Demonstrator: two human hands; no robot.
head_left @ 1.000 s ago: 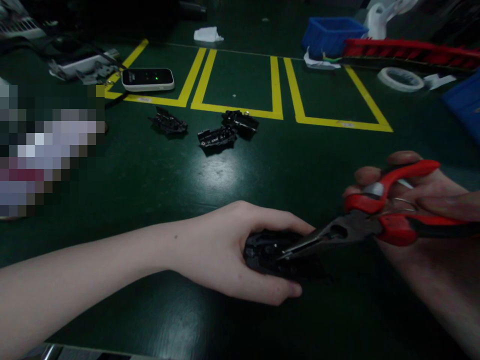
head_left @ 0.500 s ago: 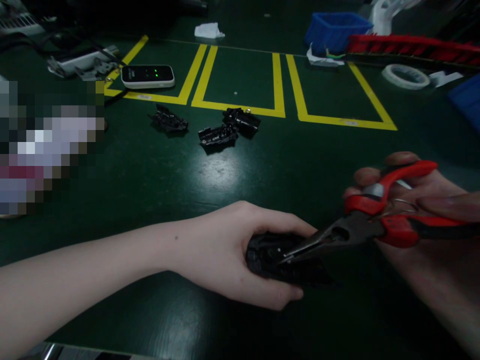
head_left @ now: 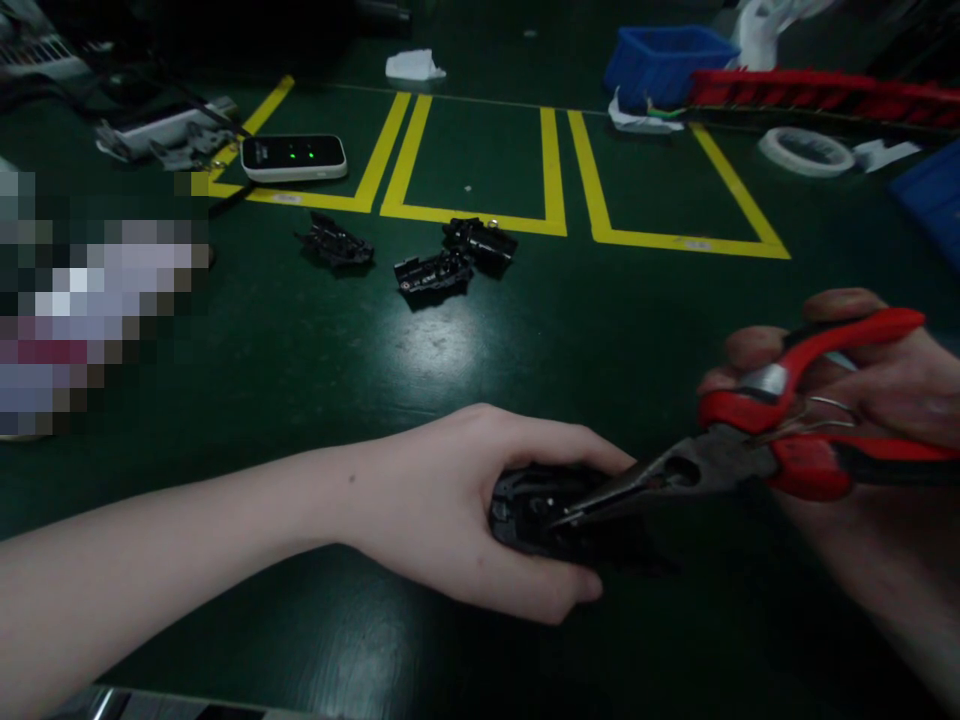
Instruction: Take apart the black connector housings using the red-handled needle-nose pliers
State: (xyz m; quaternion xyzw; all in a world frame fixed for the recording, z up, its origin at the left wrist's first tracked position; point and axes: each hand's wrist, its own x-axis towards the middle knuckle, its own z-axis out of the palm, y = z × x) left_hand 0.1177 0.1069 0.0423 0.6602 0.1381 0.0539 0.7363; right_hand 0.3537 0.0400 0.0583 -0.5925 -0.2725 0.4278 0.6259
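My left hand is wrapped round a black plastic part, with the thumb on the near side and the fingers on the far side. In my right hand are red-handled long-nose pliers, their handles spread apart. The jaw tips reach into the hollow of the black part. Whether the tips grip something small in there I cannot tell. The right end of the part is lost in shadow.
Several black plastic pieces lie mid-table, among them a jagged one and a curved one. Behind them are yellow tape outlines, a device with green lights, a blue bin and a tape roll.
The handles of the pliers have swung slightly up and to the right, spread a little wider. The jaw tips stay in the black part, and my left hand keeps its hold.
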